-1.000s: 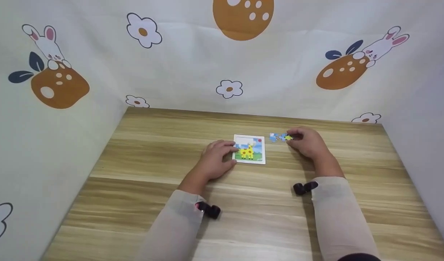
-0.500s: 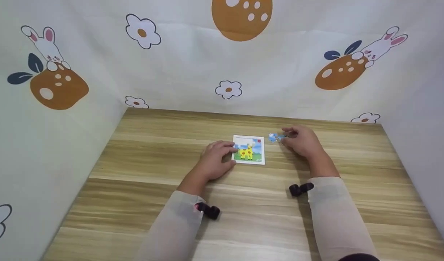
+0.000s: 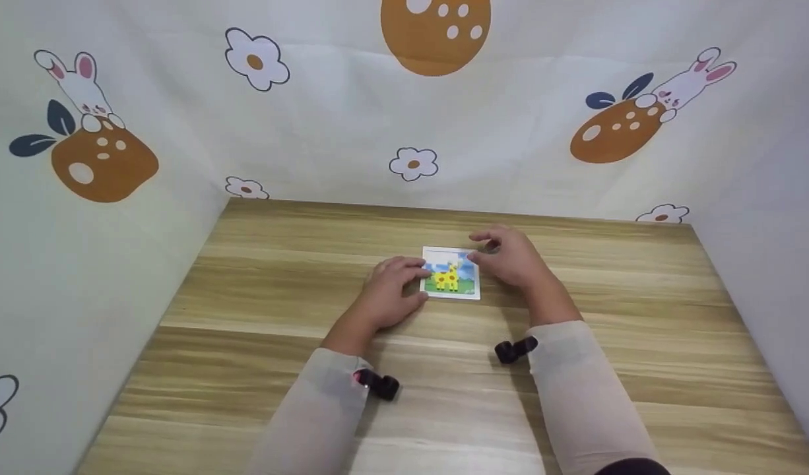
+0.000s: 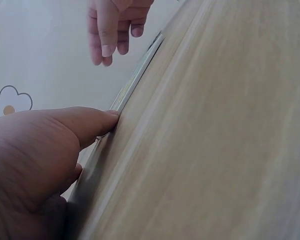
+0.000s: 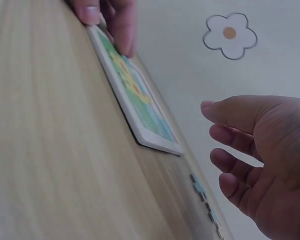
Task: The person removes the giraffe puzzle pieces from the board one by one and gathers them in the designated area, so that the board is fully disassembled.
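Note:
A small square puzzle board point(image 3: 466, 284) with a white border and a yellow giraffe picture lies flat on the wooden table; its upper left part is bare white. My left hand point(image 3: 391, 297) holds the board at its left side, thumb at the near corner and fingers over the left part. My right hand point(image 3: 517, 264) hovers at the board's upper right corner, thumb and index finger apart; nothing shows between its fingers in the right wrist view. There, blue puzzle pieces point(image 5: 200, 189) lie on the table beyond the board's right edge. In the head view my right hand hides them.
The wooden table point(image 3: 279, 264) meets a cream cloth wall point(image 3: 325, 125) printed with flowers, oranges and rabbits along its far edge. Side walls stand at left and right. A small black device is fixed at each sleeve cuff.
My right hand has moved left, from the loose blue pieces to the board's upper right corner. My left hand and the board have stayed in place.

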Tool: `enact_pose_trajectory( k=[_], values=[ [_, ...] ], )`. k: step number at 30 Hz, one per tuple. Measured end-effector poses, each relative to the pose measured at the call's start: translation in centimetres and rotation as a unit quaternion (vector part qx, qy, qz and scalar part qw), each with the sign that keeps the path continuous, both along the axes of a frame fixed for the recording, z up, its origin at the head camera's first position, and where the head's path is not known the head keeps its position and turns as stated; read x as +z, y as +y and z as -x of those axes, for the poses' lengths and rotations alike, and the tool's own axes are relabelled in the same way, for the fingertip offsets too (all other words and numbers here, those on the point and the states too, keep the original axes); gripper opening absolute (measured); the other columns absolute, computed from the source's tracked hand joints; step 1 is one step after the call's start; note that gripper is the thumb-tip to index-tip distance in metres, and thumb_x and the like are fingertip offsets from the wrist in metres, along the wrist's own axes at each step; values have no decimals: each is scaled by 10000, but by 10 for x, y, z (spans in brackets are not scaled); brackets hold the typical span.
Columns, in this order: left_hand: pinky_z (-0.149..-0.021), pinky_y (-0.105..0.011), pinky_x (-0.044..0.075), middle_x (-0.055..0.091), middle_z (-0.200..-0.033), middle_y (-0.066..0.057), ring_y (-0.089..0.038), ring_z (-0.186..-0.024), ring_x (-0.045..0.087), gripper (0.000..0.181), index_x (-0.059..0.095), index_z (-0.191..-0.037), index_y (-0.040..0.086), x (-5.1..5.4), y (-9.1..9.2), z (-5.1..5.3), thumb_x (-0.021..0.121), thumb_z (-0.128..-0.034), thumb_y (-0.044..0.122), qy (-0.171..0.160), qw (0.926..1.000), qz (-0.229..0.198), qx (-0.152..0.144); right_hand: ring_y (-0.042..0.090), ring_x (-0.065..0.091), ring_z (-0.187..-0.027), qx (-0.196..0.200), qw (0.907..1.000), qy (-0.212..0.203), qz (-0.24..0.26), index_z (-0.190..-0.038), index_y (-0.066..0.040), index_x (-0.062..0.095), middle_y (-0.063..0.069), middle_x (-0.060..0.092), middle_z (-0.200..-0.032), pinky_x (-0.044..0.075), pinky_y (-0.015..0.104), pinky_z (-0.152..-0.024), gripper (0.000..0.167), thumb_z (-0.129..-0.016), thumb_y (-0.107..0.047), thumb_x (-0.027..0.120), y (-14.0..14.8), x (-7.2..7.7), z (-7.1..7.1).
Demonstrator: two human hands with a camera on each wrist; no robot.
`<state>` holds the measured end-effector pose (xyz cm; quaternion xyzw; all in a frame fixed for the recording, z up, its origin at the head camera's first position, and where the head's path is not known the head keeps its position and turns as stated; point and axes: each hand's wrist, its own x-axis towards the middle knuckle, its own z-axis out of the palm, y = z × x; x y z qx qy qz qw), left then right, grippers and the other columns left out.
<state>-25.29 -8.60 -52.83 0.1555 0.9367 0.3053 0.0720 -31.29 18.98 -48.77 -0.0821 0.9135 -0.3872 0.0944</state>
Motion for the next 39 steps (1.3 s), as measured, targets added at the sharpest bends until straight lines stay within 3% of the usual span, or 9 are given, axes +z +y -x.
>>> enact_pose_trajectory(
  k=[9, 20, 28, 34, 39],
  values=[
    [-1337, -597, 193, 480, -1665, 121, -258, -1635, 289, 449, 651, -1471, 321, 1, 0, -1, 692, -1031, 398, 47, 9999, -73, -57, 284, 594, -1136, 453, 9980, 255, -353, -1335, -144, 747, 67, 685, -1356, 508, 462, -1023, 393, -959, -247, 802, -15, -9, -5],
    [-1343, -583, 187, 487, -1662, 115, -252, -1632, 302, 451, 653, -1468, 318, -1, -1, 0, 695, -1026, 396, 133, 9998, -91, -114, 321, 554, -1379, 805, 9947, 28, -635, -1260, -107, 771, 68, 597, -1434, 447, 536, -1224, 277, -1007, -218, 748, -17, -14, -5],
    [-1363, -570, 136, 470, -1673, 127, -236, -1640, 290, 460, 637, -1483, 337, 0, -1, 0, 687, -1030, 402, 45, 9999, -41, -82, 322, 513, -1401, 780, 9952, -61, -579, -1218, -129, 774, 62, 566, -1440, 427, 527, -1244, 232, -1002, -206, 739, -18, -14, -5],
    [-1359, -581, 140, 480, -1668, 121, -243, -1636, 299, 456, 643, -1477, 329, 0, -1, 0, 691, -1028, 395, 107, 9999, -42, -101, 297, 570, -1297, 624, 9971, 34, -440, -1293, -157, 747, 57, 596, -1393, 476, 515, -1188, 324, -973, -185, 784, -17, -14, -4],
    [-1335, -611, 185, 484, -1665, 120, -262, -1634, 296, 456, 649, -1473, 318, 0, -1, -1, 694, -1025, 395, 84, 9999, -62, -62, 273, 593, -1170, 504, 9978, 319, -274, -1335, -170, 738, 46, 663, -1310, 509, 474, -1096, 401, -948, -72, 764, -16, -15, -5]
  ],
)
